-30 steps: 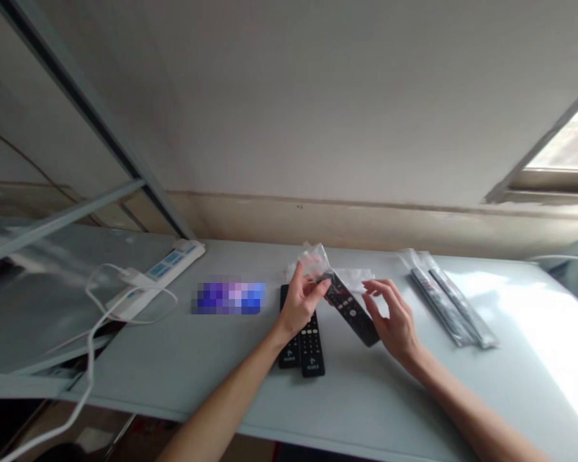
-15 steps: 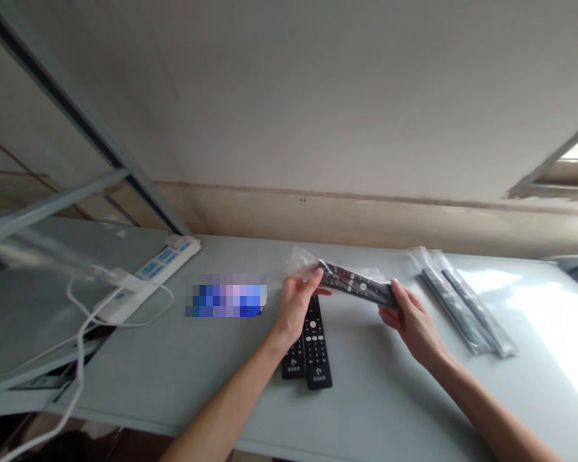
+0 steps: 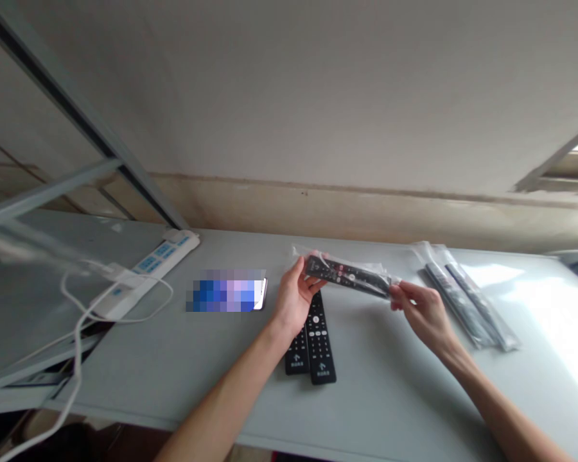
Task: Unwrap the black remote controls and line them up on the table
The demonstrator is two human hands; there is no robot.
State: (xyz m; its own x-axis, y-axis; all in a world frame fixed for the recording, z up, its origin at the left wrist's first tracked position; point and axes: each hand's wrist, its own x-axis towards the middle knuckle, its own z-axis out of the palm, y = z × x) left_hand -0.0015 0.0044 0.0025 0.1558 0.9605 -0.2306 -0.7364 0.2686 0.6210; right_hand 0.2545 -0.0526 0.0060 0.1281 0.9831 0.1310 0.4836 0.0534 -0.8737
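Black TV remote (image 3: 347, 276) in a clear plastic sleeve (image 3: 378, 274), held up off the pale grey table (image 3: 390, 398) between both hands, long axis running roughly 9-to-3 across the view, left end slightly higher, button face up and toward the camera. Left hand (image 3: 295, 298) is closed around the remote's left end, thumb on top, fingers behind it, a firm hold. Right hand (image 3: 424, 314) is narrow, thumb and fingers pinching the sleeve's right end, with the remote's tip just at the fingers. Left hand is nearer the remote's body; right hand has mostly the plastic. Two loose black remotes (image 3: 321, 340) lie side by side at about 6 o'clock from the held one, just below the left hand, their upper ends close under it. Two bagged remotes (image 3: 467, 301) lie at about 3 to 4 o'clock, beyond the right hand, not touched. Pixelated patch (image 3: 226, 295) at about 9 o'clock, contents can't be told. White power strip (image 3: 149, 269) further out at 9 o'clock, white cable (image 3: 77, 366) trailing off the table edge.
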